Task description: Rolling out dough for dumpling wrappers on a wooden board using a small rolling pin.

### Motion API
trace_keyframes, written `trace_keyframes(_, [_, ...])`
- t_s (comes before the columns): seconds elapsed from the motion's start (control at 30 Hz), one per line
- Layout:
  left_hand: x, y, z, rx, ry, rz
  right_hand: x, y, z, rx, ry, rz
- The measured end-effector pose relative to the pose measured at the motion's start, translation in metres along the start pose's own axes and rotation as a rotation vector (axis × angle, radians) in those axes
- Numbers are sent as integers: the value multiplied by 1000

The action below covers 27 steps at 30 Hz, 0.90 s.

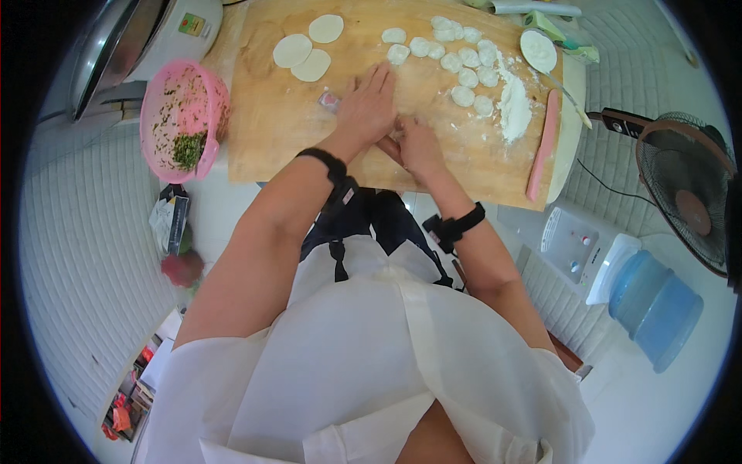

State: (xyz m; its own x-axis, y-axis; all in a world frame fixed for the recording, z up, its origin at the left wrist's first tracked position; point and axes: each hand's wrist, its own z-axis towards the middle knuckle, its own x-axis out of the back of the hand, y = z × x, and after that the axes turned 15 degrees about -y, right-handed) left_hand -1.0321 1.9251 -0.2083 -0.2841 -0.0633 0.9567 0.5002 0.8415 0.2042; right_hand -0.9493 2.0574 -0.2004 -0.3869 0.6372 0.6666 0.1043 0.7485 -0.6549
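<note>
My left hand [371, 107] lies palm down, fingers straight and together, over a slanting rolling pin [390, 149]. One end of the pin, with a printed patch, sticks out beyond that hand's left side. Close by, my right hand [419, 144] has its fingers curled at the pin's near end. Whatever lies beneath both palms is hidden. Three flat dough wrappers [292, 51] overlap or sit near each other at the board's far left. Several small flattened dough pieces [463, 96] are scattered at the far right, beside a streak of white flour [515, 110].
The wooden board [278, 139] carries a pink flat strip [544, 145] at its right edge. A pink bowl [215, 95] with chopped green filling [189, 151] stands left. Flour fills a ladle [538, 51] at the far right. Beyond are a fan [687, 191] and a water dispenser [579, 249].
</note>
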Motion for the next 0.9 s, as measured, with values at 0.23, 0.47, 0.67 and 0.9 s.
trace_keyframes(0.23, [-13, -26, -105, -12, -87, -1, -2, 9, -19, 33, -122, -64])
trace_keyframes(0.47, [0, 3, -13, 17, 6, -9, 6, 14, -1, -141, 24, 320])
trace_keyframes(0.67, [-1, 9, 38, -2, 82, -30, 36, -8, 8, -43, -168, 17])
trace_keyframes(0.9, [-14, -22, -101, 47, -34, -37, 48, -6, -25, 76, 197, -55])
